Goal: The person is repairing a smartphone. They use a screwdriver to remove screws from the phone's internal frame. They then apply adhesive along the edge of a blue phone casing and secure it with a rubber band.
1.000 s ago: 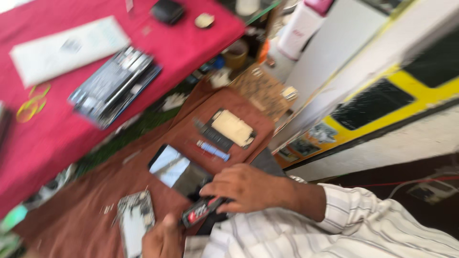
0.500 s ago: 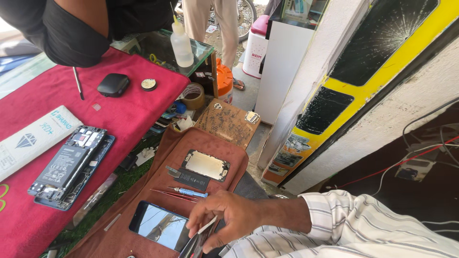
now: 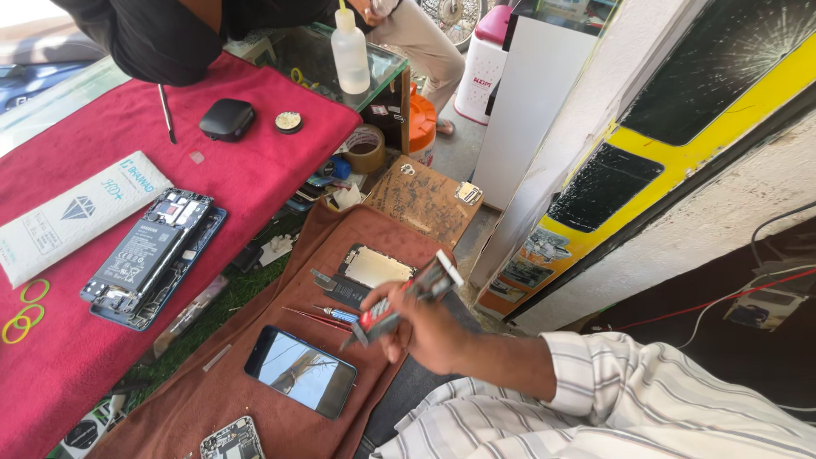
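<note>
My right hand (image 3: 429, 333) reaches in from the right in a striped sleeve. It grips a red, black and silver tube (image 3: 399, 304), held tilted above a brown cloth (image 3: 255, 404). Just left of the hand lie thin red tools (image 3: 308, 318) and a blue-tipped tool (image 3: 337, 314). Beyond them is a phone back frame with a pale inner plate (image 3: 374, 267). A dark phone with a reflecting screen (image 3: 299, 371) lies lower left of the hand. My left hand is out of the picture.
An opened phone with its battery showing (image 3: 151, 255) lies on a red cloth (image 3: 255, 170), beside a white packet (image 3: 76, 212), a black case (image 3: 227, 119) and yellow rubber bands (image 3: 21, 316). A squeeze bottle (image 3: 350, 55), a tape roll (image 3: 365, 149) and a wooden board (image 3: 421, 197) stand further off. Another person in black (image 3: 144, 34) leans in at the top.
My right hand has risen from beside the dark phone and now holds the tube higher, over the cloth. The view has swung and steadied. My left hand has dropped out of view.
</note>
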